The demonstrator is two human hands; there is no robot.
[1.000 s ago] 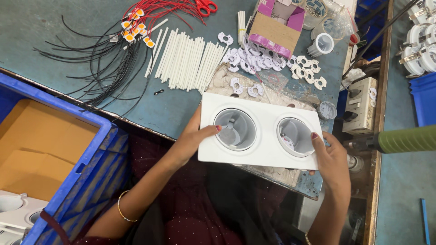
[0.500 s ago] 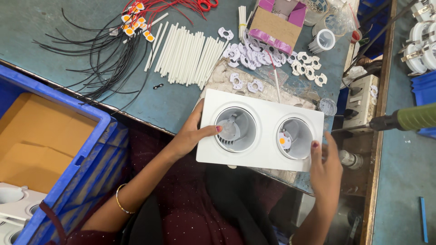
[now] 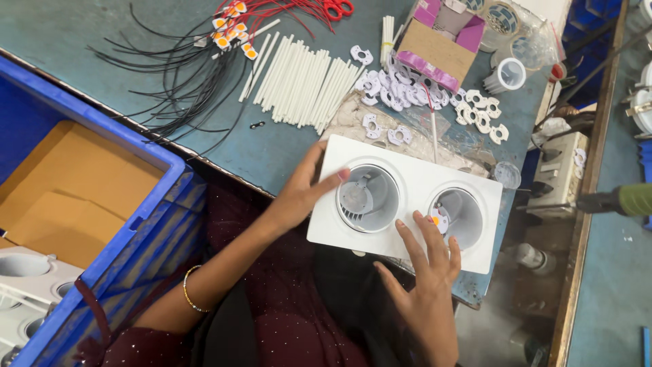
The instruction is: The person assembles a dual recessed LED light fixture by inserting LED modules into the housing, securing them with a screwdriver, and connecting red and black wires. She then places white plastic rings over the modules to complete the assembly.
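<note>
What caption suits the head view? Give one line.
Left hand steadies a white twin downlight housing on the workbench while right-hand fingers reach its right cup.

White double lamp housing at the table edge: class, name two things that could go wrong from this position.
1. The white double lamp housing overhangs the table edge, steadied only by the left hand and right hand; if either lets go, it may tip off.
2. Shifting it further onto the table could push into the small white clips and scatter them.
</note>
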